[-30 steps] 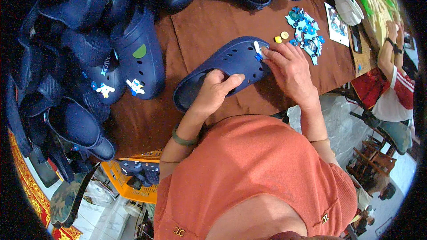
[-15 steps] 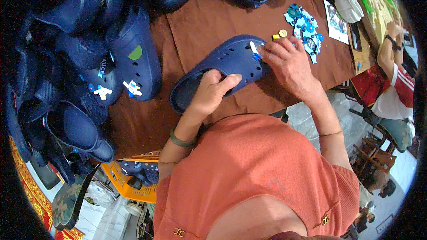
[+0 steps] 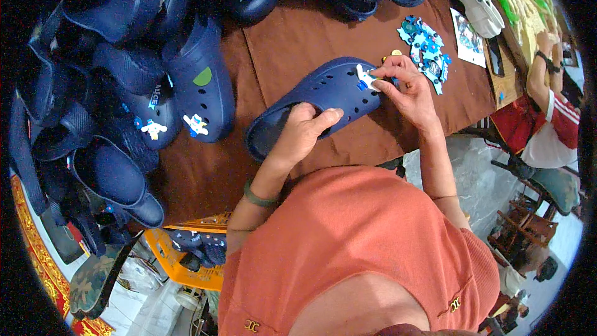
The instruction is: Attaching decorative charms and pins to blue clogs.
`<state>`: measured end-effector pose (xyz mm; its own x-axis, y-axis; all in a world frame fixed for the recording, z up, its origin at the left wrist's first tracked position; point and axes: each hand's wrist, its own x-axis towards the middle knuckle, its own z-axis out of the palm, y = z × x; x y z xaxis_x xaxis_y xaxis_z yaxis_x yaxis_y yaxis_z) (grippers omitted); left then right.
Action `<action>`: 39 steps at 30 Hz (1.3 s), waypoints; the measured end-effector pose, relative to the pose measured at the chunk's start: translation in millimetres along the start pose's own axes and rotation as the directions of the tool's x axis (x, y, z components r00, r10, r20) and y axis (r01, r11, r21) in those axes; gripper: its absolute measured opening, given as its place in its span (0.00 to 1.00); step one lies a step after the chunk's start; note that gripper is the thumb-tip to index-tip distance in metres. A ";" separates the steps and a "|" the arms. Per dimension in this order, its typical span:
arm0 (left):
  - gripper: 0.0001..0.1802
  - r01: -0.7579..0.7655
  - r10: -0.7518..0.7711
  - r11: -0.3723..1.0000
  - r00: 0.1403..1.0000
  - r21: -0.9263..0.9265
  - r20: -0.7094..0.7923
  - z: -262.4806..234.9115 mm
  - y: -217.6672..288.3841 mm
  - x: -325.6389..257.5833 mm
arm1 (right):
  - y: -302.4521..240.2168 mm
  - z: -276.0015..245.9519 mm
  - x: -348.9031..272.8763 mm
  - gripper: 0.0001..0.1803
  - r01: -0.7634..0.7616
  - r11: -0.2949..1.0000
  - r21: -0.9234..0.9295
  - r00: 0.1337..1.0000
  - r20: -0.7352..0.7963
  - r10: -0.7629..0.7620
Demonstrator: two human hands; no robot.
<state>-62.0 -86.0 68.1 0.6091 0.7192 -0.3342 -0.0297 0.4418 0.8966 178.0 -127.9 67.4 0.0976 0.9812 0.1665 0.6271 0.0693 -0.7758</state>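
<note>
over a brown cloth (image 3: 283, 40) before me, a navy clog (image 3: 329, 92) slants from its heel at left to its toe at upper right, my left hand (image 3: 303, 134) gripping its opening's rim, my right hand (image 3: 409, 90), nearer the toe, pinching a white charm (image 3: 364, 76).

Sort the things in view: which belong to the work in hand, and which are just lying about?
Belonging to the work:
- dark blue clog, held by the left hand
- white-and-blue charm on its toe, at the right hand
- pile of blue charms, probably

Apparently just lying about:
- white shoe
- printed card
</note>
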 end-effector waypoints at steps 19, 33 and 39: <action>0.18 0.109 -0.104 0.989 0.993 0.100 -0.054 1.1 7.0 -4.3 | 59.4 -36.6 -42.7 0.07 -0.183 0.875 -0.449 0.950 -0.309 0.040; 0.16 0.143 -0.144 0.984 0.989 0.105 0.007 -2.5 10.2 -2.6 | 27.3 -21.2 -49.9 0.08 -0.320 0.925 0.207 0.922 -0.156 0.354; 0.16 0.066 -0.065 0.996 0.998 0.056 -0.020 1.4 8.9 -4.9 | -8.5 -2.8 -47.1 0.07 -0.078 0.982 0.173 0.995 -0.051 0.088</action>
<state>-64.1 -86.4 78.1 0.5938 0.6995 -0.3975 0.0548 0.4577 0.8874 170.3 -175.2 67.9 0.1920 0.9729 0.1285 0.4741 0.0227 -0.8802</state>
